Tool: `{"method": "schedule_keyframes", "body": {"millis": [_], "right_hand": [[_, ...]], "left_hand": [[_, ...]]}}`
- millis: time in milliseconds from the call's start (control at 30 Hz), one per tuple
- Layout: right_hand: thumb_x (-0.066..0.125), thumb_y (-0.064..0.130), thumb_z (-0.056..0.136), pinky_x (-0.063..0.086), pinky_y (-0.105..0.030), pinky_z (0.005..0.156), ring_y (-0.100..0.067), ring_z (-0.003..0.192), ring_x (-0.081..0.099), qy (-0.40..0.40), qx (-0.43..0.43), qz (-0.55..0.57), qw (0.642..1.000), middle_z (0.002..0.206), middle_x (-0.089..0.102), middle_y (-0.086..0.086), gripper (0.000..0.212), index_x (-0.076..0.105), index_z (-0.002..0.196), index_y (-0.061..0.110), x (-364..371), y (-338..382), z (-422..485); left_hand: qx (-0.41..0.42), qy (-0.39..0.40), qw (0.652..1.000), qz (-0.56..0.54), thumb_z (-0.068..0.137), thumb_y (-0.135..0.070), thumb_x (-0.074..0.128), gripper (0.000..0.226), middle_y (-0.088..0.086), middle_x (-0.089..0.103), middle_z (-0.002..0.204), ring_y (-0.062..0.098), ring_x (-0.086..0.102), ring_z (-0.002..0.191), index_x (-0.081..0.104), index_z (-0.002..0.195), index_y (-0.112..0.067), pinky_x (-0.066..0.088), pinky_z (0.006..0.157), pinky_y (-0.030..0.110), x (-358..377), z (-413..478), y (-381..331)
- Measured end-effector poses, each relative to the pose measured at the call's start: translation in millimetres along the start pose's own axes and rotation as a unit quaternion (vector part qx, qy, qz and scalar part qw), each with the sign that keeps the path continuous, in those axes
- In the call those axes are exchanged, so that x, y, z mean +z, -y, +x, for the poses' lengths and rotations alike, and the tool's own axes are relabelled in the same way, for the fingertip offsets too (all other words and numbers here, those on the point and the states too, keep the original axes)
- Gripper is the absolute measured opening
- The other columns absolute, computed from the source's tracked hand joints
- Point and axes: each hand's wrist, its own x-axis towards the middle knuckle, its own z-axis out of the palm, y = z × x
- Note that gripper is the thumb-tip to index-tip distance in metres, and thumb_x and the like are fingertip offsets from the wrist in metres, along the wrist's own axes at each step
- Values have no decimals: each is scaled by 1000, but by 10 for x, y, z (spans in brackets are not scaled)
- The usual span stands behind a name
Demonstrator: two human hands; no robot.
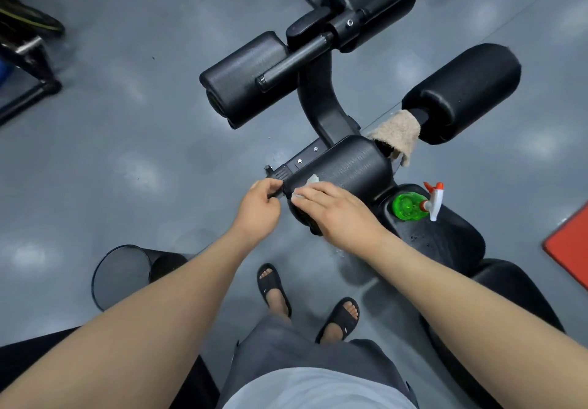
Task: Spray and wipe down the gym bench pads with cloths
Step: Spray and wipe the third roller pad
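left hand (pixel 259 201): pinching the roller pad (pixel 346 166) at its end | right hand (pixel 334 209): fingers flat, pressing cloth (pixel 311 180) onto that pad | green spray bottle (pixel 410 206) sitting on seat (pixel 451 236)

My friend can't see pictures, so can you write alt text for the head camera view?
A person's right hand presses a small pale cloth onto a black foam roller pad, while the left hand pinches the pad's end. A green plastic spray bottle lies on the black seat pad, and a beige fluffy towel hangs nearby.
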Motion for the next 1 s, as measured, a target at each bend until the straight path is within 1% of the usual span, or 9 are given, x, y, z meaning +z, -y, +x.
{"method": "schedule_keyframes", "body": {"millis": [100, 167, 233, 300, 400, 500, 667, 833, 1000], "right_hand": [[63, 7, 84, 51, -42, 100, -29, 116, 56, -59, 79, -19, 995, 132, 65, -1, 43, 65, 127, 12, -166, -267, 18], [53, 5, 90, 49, -44, 100, -30, 111, 55, -97, 145, -31, 984, 131, 65, -1, 38, 66, 125, 12, -213, -373, 26], [45, 7, 91, 47, -44, 103, -33, 108, 53, -107, 159, -22, 981, 132, 64, -4, 41, 65, 126, 8, -149, -300, 17], [44, 8, 90, 46, -43, 102, -32, 107, 50, -90, 128, -3, 988, 136, 61, -5, 43, 62, 129, 8, -45, -101, -15], [58, 3, 88, 49, -43, 99, -29, 110, 50, -53, 59, 39, 996, 141, 59, -2, 46, 61, 133, 10, 65, 115, -130], [66, 4, 87, 52, -41, 96, -26, 109, 50, -63, 22, 39, 997, 138, 63, 0, 45, 65, 131, 13, 31, 33, -152], [52, 7, 92, 53, -43, 88, -26, 99, 47, -116, 123, 27, 985, 134, 65, -2, 38, 67, 126, 8, 28, -43, -31], [57, 3, 84, 52, -41, 88, -25, 101, 46, -63, 46, 21, 997, 134, 64, -2, 46, 64, 129, 9, 57, 132, -64], [55, 4, 86, 53, -44, 85, -26, 101, 47, -88, 106, 15, 990, 132, 65, 0, 41, 66, 125, 10, 51, 99, 61]], "left_hand": [[-27, 23, 999, -23, 87, 13, 33, 56, 2, 61, 131, 15, 58, 107, 60, 123, -19, 44, 80, 12, 88, 34, -50], [-40, 26, 998, -40, 86, 14, 33, 57, 4, 60, 134, 24, 59, 103, 60, 127, -17, 51, 67, 21, 113, 41, -37], [-41, 24, 998, -29, 85, 15, 34, 60, 6, 57, 139, 29, 60, 118, 58, 134, -11, 51, 87, 34, 120, 49, -5], [-26, 12, 999, -16, 83, 18, 34, 60, 5, 55, 137, 25, 56, 127, 57, 134, -5, 45, 99, 32, 130, 40, 25], [12, -5, 1000, -1, 83, 20, 36, 53, 3, 50, 125, 20, 54, 127, 58, 126, 0, 38, 96, 12, 138, -28, 5], [38, 9, 998, 45, 84, 15, 38, 54, -3, 47, 125, 15, 52, 128, 56, 130, -6, 36, 101, 16, 128, -85, 33], [42, 21, 996, 80, 83, 14, 38, 58, 1, 47, 136, 16, 51, 125, 53, 134, -8, 32, 100, 14, 126, -121, 25], [67, 16, 993, 96, 82, 14, 40, 58, 0, 48, 131, 21, 52, 120, 55, 133, -8, 36, 98, 19, 122, -193, 22], [72, 15, 993, 92, 82, 14, 39, 59, -11, 43, 123, 18, 51, 120, 54, 134, -10, 35, 95, 16, 102, -244, -10]]}}
